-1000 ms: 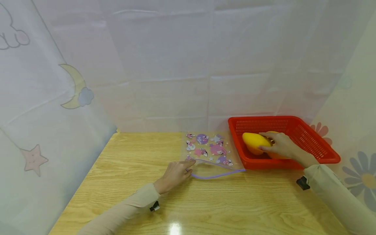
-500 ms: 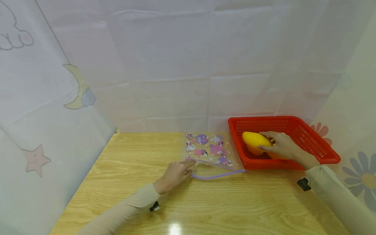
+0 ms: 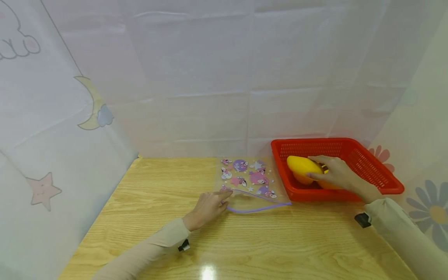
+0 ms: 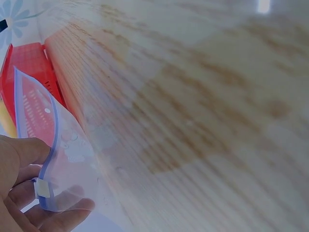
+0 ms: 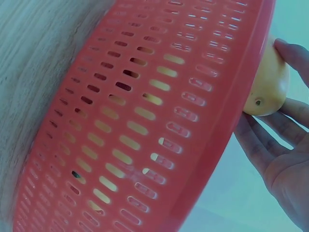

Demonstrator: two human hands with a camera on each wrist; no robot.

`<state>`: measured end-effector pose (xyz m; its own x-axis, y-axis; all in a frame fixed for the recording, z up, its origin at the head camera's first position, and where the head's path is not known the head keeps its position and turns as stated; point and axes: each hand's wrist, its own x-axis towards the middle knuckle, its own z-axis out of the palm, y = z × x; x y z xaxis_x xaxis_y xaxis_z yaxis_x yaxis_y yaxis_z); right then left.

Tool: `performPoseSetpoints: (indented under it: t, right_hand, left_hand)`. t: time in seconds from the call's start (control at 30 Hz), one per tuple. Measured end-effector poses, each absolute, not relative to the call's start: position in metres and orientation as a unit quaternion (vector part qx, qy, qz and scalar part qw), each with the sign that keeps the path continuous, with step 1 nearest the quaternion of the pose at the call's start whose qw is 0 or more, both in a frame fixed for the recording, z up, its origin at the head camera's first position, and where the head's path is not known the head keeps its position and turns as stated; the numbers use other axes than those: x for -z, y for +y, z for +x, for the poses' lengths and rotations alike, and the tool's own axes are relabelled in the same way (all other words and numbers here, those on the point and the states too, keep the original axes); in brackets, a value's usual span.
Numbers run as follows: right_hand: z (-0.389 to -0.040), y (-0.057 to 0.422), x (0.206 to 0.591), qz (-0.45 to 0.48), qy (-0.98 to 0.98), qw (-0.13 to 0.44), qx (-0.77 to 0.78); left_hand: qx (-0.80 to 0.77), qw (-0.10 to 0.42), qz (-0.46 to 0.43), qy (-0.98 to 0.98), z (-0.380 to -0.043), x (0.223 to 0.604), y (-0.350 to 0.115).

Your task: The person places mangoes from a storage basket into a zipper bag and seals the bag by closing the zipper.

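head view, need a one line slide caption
The left hand holds an open printed bag while the right hand grips a yellow fruit at a red basket.

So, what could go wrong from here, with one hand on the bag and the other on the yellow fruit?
If the yellow fruit in the right hand goes to the clear bag, it might snag: it looks bulky beside the narrowly parted mouth. The left hand holds only one end of that mouth, so a push could slide or fold it. Another yellow piece lies close by in the red basket and might get nudged.
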<state>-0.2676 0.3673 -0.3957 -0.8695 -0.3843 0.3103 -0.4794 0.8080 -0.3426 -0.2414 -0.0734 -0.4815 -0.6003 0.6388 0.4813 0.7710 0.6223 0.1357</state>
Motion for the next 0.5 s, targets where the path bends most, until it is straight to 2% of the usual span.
performPoseSetpoints:
  t: [0.5]
  right_hand:
    - [-0.264, 0.362, 0.3925, 0.243, -0.94, 0.129, -0.202]
  left_hand:
    - [0.164, 0.178, -0.39, -0.888, -0.2406, 0.48, -0.0732]
